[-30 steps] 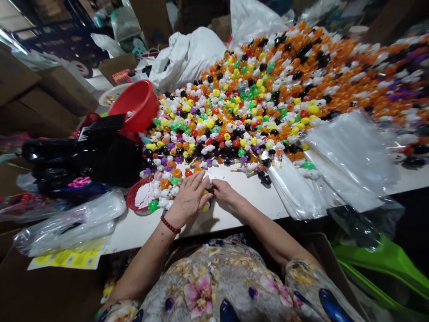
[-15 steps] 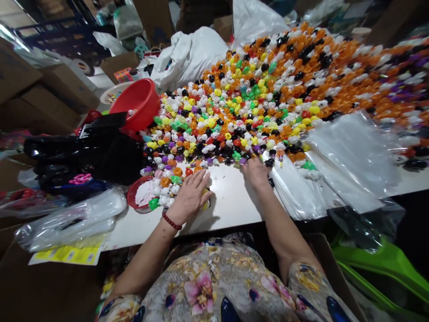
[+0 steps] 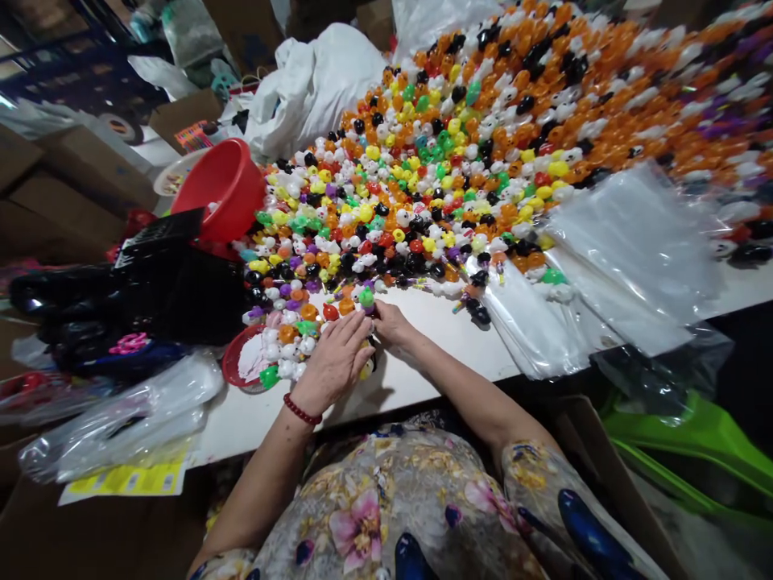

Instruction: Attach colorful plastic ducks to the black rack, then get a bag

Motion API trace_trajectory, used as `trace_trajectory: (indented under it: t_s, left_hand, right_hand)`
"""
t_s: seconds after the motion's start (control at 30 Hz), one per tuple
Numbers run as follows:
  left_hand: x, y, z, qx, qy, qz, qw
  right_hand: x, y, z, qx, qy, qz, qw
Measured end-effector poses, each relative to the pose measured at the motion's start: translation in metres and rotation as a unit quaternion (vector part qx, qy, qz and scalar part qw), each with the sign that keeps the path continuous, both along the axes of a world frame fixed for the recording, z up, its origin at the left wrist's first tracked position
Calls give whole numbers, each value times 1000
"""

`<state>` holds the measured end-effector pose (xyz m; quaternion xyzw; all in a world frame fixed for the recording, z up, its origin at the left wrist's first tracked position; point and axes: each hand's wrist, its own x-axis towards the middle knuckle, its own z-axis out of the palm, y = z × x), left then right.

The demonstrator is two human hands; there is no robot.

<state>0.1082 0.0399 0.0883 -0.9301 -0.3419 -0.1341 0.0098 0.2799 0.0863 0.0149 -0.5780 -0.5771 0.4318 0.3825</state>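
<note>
My left hand [image 3: 338, 354], with a red bead bracelet [image 3: 302, 409] at the wrist, lies open on the white tabletop [image 3: 423, 358]. Its fingers are stretched out along the right side of a small group of plastic toy figures [image 3: 290, 346], mostly white with some orange and green. A bit of yellow and black shows under its thumb. My right hand [image 3: 391, 324] is beside the left fingertips, its fingers closed at a small green and purple toy figure [image 3: 366, 298]. The right fingertips are partly hidden.
A large heap of small coloured toy figures [image 3: 423, 177] covers the back of the table. A red bowl [image 3: 221, 193] leans at left, near a black plastic bag [image 3: 175, 290]. A small red basket [image 3: 233, 362] holds white paper pieces. Clear plastic bags [image 3: 628, 250] lie at right.
My right hand has moved left from the front edge of the heap to my left fingertips, with a green and purple toy figure now at its fingers. My left hand stays in place.
</note>
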Motion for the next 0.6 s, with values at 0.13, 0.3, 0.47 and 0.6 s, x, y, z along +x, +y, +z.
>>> trace_trajectory:
  t_s: [0.13,0.3,0.47,0.6]
  left_hand:
    - [0,-1,1,-1,6,-1,1000]
    - [1,0,0,-4,5,-3,1000]
    - [1,-4,2,10,-5,-12,1000]
    - [-4,-17,11,36,-65,-46,996]
  right_hand:
    - [6,-1,2,19,-77,18,997]
    - [8,0,3,27,-82,42,995]
    - [8,3,5,65,-76,100,990]
    - [7,7,4,62,-100,117,986]
